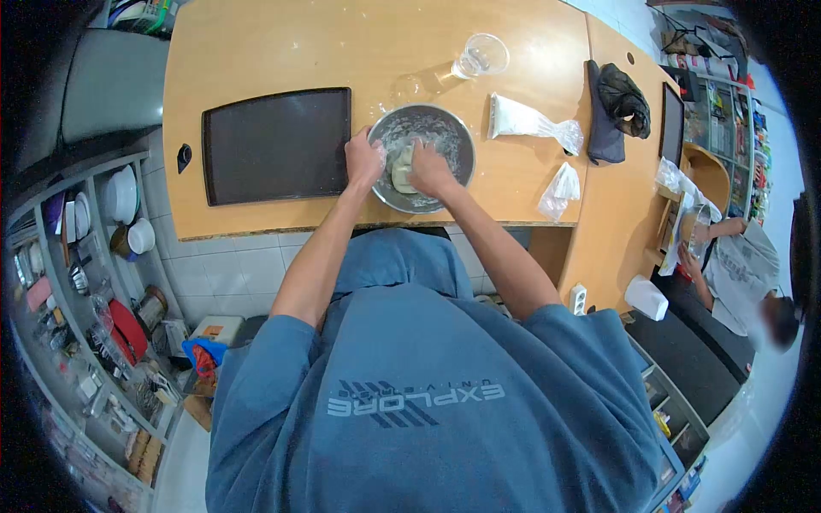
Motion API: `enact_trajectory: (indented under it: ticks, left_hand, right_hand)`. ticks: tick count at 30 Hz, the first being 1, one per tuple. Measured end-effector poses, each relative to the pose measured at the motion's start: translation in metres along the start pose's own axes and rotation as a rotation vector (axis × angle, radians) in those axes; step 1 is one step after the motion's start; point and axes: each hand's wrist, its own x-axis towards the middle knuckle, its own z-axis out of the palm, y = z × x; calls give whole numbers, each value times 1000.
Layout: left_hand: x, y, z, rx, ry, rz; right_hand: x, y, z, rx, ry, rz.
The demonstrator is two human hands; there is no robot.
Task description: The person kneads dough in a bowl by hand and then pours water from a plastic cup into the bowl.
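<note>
A metal mixing bowl stands near the table's front edge, its inner wall smeared with white flour. My left hand is closed on the bowl's left rim, with white residue on the fingers. Inside the bowl lies a pale lump of dough. My right hand reaches in over the right rim, its curled fingers pressed into the dough; the fingertips are partly hidden.
A dark tray lies left of the bowl. Behind it stands a clear cup. To the right are a bag of white powder, a crumpled plastic bag and dark mitts. Another person sits far right.
</note>
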Motion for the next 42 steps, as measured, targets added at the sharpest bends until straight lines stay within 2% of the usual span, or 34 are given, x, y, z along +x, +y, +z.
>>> enact_trajectory:
  ticks: [4,10,15,18,20,22,25,28,29,32,33,42]
  left_hand:
    - [-1,0,-1,7,-12,47]
    - [0,-2,-4,10,-7,154]
    - [-2,-8,0,36,23,128]
    - [-5,-4,0,11,47,120]
    - [-5,-2,0,4,51,94]
    - [-7,-1,1,1,51,85]
    - [-7,-2,1,12,53,78]
    - [-7,0,2,20,55,46]
    - [-7,0,2,19,52,48]
    - [-6,-1,1,7,39,38]
    - [-5,0,1,1,33,35]
    - [-5,5,0,15,20,51]
  right_hand:
    - [-8,-9,7,-39,158,-2]
    - [0,-21,-4,-137,184,5]
    - [1,-23,-9,-49,191,63]
    - [18,6,19,40,240,31]
    - [20,17,5,132,138,59]
    - [9,7,-49,235,-128,150]
    - [9,2,-36,175,88,213]
    - [8,-13,-17,296,407,160]
    - [6,-12,-8,177,448,54]
    - [-2,-26,14,222,561,130]
    - [-6,-27,12,186,516,81]
    - [3,-42,16,-28,473,156]
